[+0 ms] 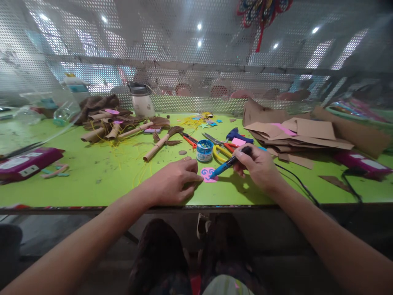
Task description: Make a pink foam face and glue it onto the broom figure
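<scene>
At the near edge of the bright green tabletop [107, 188], in front of me, lies a small rounded piece of pink paper [205, 178], bearing a face drawn in blue lines. Taking that paper as the centre of the dial, my left hand [173, 182] rests at nine o'clock, its index finger stretched out to the paper's left edge; the other fingers are partly bent, and I cannot tell how tightly they press together. At three o'clock my right hand [260, 169] pinches a thick blue marker pen with a dark upper end [225, 165] between thumb and fingers, slanting it so that its tip meets the drawing.

Just beside the paper, at twelve, stands a small round jar with blue smears [204, 151]. Near one o'clock lie scissors with yellow handles [221, 154]. A brown paper bundle with a frayed end [156, 149] sits at ten, and a stack of folded brown paper sheets [302, 131] at two, well apart from my right hand.
</scene>
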Action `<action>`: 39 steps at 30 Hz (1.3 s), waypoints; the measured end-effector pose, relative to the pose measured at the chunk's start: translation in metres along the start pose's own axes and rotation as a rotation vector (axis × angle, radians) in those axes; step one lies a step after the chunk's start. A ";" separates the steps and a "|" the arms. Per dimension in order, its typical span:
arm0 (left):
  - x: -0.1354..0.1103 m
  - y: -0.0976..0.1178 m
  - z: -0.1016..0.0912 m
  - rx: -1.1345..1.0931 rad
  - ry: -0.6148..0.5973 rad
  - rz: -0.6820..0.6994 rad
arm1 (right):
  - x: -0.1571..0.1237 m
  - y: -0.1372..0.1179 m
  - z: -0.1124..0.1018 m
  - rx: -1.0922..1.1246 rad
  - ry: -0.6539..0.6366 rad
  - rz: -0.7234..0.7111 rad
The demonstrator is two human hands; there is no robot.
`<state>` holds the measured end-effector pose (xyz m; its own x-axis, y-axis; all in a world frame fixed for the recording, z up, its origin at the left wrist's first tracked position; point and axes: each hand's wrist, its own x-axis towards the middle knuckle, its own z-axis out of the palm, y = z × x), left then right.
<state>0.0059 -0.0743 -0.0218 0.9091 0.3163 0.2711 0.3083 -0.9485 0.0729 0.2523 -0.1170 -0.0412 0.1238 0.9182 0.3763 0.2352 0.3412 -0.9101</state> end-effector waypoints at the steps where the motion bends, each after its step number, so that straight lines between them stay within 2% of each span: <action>1: 0.000 0.000 0.000 -0.001 0.000 0.000 | 0.000 0.000 0.000 0.006 0.000 0.000; 10: 0.000 0.000 0.000 -0.004 0.007 0.002 | 0.001 -0.003 -0.001 0.058 0.068 -0.038; 25: 0.000 0.001 0.000 -0.005 0.009 -0.012 | -0.001 -0.002 0.000 0.019 -0.017 -0.017; 35: 0.000 0.001 -0.002 0.002 0.005 -0.003 | -0.001 -0.003 -0.002 0.012 0.029 -0.041; 39: 0.000 0.001 -0.001 0.000 0.006 -0.005 | -0.001 -0.004 -0.001 0.021 0.004 -0.045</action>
<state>0.0062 -0.0749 -0.0203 0.9057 0.3213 0.2766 0.3132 -0.9468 0.0744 0.2523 -0.1197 -0.0379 0.1176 0.9010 0.4175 0.2206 0.3862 -0.8956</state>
